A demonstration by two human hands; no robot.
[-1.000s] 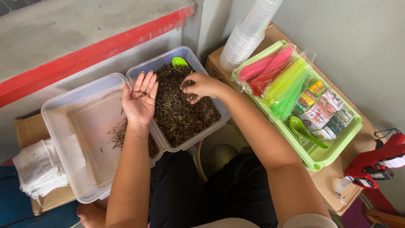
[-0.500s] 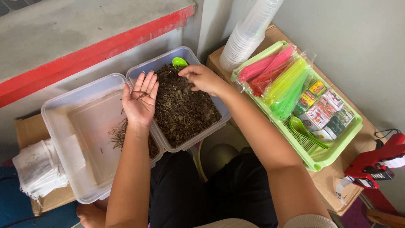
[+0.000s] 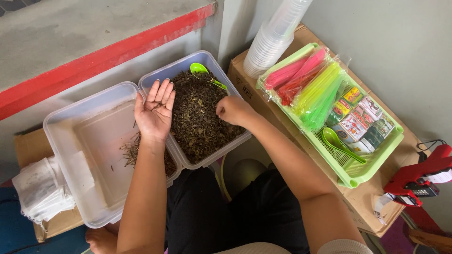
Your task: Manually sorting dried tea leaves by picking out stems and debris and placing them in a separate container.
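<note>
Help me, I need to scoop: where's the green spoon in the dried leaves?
The green spoon lies at the far end of the leaf tub, bowl by the back wall, handle pointing toward the right hand.

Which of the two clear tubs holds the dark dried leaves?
The right tub, under the right hand; the left tub holds only a few twigs.

You face a grey concrete ledge [image 3: 94,23] edged with a red stripe [image 3: 108,59]; a plain grey wall [image 3: 386,42] stands right, daylit.
</note>
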